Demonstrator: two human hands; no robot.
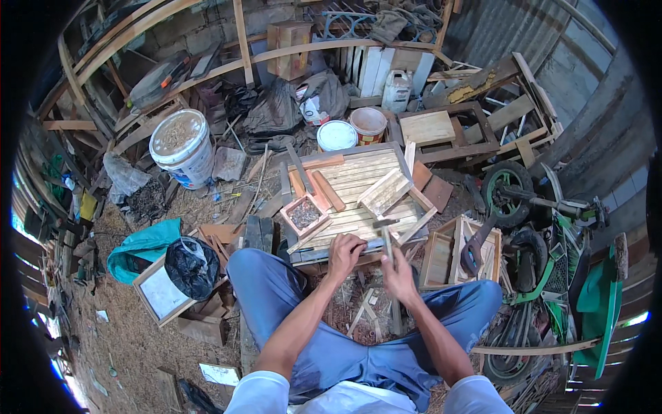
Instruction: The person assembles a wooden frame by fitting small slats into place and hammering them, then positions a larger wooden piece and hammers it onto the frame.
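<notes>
While right hand [398, 277] grips hammer [387, 243], handle pointing forward over near edge of table [350, 174], left hand [343, 255] sits just left, bunched together, can't tell on what.

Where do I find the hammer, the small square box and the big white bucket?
Hammer [388, 241]: head view, on the handle.
Small square box [315, 228]: head view, on its rim.
Big white bucket [185, 164]: head view, on the outer wall.
</notes>
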